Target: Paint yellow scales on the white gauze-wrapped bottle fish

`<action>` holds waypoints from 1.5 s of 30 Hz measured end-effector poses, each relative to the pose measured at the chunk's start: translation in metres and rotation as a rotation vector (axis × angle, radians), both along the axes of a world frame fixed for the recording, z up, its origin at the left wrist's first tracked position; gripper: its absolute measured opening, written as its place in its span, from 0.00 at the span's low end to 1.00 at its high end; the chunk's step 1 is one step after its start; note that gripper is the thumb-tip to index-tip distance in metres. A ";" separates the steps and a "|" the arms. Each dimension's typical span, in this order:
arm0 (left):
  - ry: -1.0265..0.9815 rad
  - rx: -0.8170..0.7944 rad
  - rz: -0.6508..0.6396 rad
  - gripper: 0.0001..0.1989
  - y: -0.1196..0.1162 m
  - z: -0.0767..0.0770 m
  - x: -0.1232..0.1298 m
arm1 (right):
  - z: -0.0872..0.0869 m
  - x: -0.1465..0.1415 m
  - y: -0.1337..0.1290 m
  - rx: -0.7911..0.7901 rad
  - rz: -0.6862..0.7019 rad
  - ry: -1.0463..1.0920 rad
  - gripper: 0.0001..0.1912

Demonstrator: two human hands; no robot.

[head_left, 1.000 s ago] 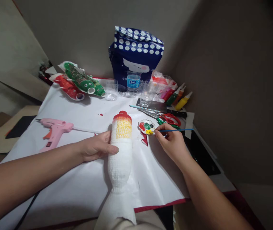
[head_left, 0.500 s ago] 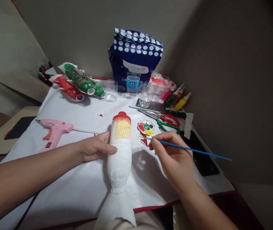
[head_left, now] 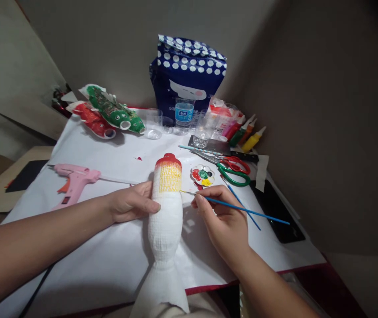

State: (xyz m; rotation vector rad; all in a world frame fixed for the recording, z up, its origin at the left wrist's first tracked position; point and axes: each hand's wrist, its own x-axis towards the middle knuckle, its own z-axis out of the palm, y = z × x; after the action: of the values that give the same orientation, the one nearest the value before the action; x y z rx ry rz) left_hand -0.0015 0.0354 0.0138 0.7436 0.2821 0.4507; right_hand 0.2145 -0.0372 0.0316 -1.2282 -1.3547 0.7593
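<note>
A white fish-shaped craft [head_left: 165, 225] with a red mouth end, yellow paint strokes below it and a forked tail lies towards me. My left hand [head_left: 136, 204] grips its left side, thumb on top. Between the fingers and thumb of my right hand [head_left: 224, 216] is a thin blue paintbrush [head_left: 248, 210], its yellow-wet tip at the craft's right edge, by the lower end of the yellow patch. Beyond that hand sits a flower-shaped palette [head_left: 202, 175] with red, green, yellow and black paint. A second blue brush [head_left: 238, 198] lies on the table, partly behind my right hand.
A pink glue gun [head_left: 76, 179] lies on the left. Red and green fish crafts [head_left: 109, 110], clear cups [head_left: 154, 126] and a blue bag [head_left: 189, 79] stand at the back. Scissors [head_left: 233, 170], a knife [head_left: 242, 156], paint bottles [head_left: 252, 138] and a black phone [head_left: 281, 221] are on the right.
My right hand has moved left with the paintbrush, bringing its tip from near the palette to the craft's edge. The second brush now shows more. My left hand stays on the craft.
</note>
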 end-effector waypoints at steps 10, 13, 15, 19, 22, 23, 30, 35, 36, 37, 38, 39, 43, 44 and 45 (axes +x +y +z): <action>0.029 -0.010 0.014 0.31 0.001 -0.001 0.000 | -0.001 0.000 0.001 -0.003 0.034 -0.012 0.05; 0.026 -0.018 0.011 0.30 0.001 -0.001 0.000 | -0.001 0.002 0.000 -0.007 0.032 -0.021 0.05; 0.026 -0.018 0.010 0.31 0.001 -0.002 -0.001 | 0.000 0.002 0.000 -0.010 0.021 -0.031 0.05; 0.035 -0.010 0.020 0.31 0.001 -0.002 -0.001 | 0.001 0.001 0.000 -0.017 -0.015 -0.022 0.05; 0.046 -0.006 0.024 0.31 0.000 -0.001 -0.001 | 0.000 0.000 0.000 -0.007 -0.015 0.002 0.04; 0.044 -0.003 0.022 0.31 0.000 -0.001 -0.001 | -0.001 0.000 0.001 -0.007 -0.011 0.005 0.04; 0.028 0.001 -0.004 0.29 0.001 0.001 0.001 | -0.001 0.000 0.000 -0.011 0.003 -0.015 0.04; 0.083 -0.007 0.018 0.30 0.001 0.000 0.000 | 0.000 0.000 0.000 -0.012 0.023 -0.013 0.05; 0.097 -0.006 0.023 0.30 0.001 0.000 0.000 | 0.000 0.000 -0.001 -0.016 0.020 -0.011 0.05; 0.109 -0.002 0.029 0.31 0.001 -0.001 0.000 | 0.000 0.000 -0.001 -0.018 0.016 -0.009 0.05; 0.114 0.003 0.034 0.32 0.000 -0.001 0.000 | 0.000 0.000 -0.001 -0.019 0.012 -0.008 0.05; 0.115 0.007 0.040 0.33 0.000 -0.002 0.000 | 0.000 0.000 -0.002 -0.020 0.009 -0.009 0.04; 0.109 0.022 0.064 0.35 -0.002 -0.004 0.001 | 0.001 -0.001 -0.003 -0.025 -0.002 -0.001 0.04; 0.113 0.027 0.068 0.35 -0.002 -0.004 0.001 | 0.001 -0.001 -0.003 -0.029 -0.007 0.004 0.04; 0.119 0.034 0.069 0.35 -0.002 -0.005 0.002 | 0.001 -0.002 -0.004 -0.035 -0.015 0.011 0.04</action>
State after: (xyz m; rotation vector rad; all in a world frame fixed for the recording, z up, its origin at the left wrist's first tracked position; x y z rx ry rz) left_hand 0.0002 0.0330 0.0091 0.7967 0.4139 0.4785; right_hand 0.2130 -0.0412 0.0330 -1.2589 -1.3269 0.7802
